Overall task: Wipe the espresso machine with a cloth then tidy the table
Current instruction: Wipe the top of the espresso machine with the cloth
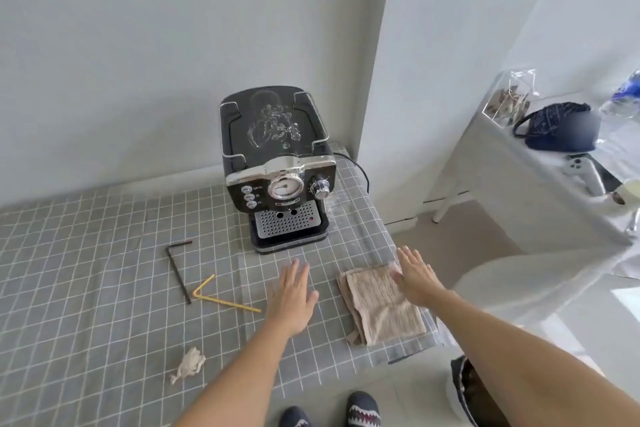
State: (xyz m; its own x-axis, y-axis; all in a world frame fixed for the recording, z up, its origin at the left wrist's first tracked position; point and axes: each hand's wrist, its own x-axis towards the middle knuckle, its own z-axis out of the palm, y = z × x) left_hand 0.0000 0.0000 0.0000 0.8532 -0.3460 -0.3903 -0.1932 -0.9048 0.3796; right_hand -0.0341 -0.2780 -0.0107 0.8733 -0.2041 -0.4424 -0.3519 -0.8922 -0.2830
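Reaching for the cloth before wiping

Left hand (292, 295) hovers flat and empty over the table (86, 270); right hand (417, 279), fingers spread, grasping nothing, rests on the folded cloth (381, 308) near the edge. Pinch all layers together, then lift toward the espresso machine (278, 166) behind.

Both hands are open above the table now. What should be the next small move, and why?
Probably the right hand should close on the folded cloth and lift it. Its fingers already lie over the cloth's far edge, nothing is held yet, and the espresso machine just behind is to be wiped first.
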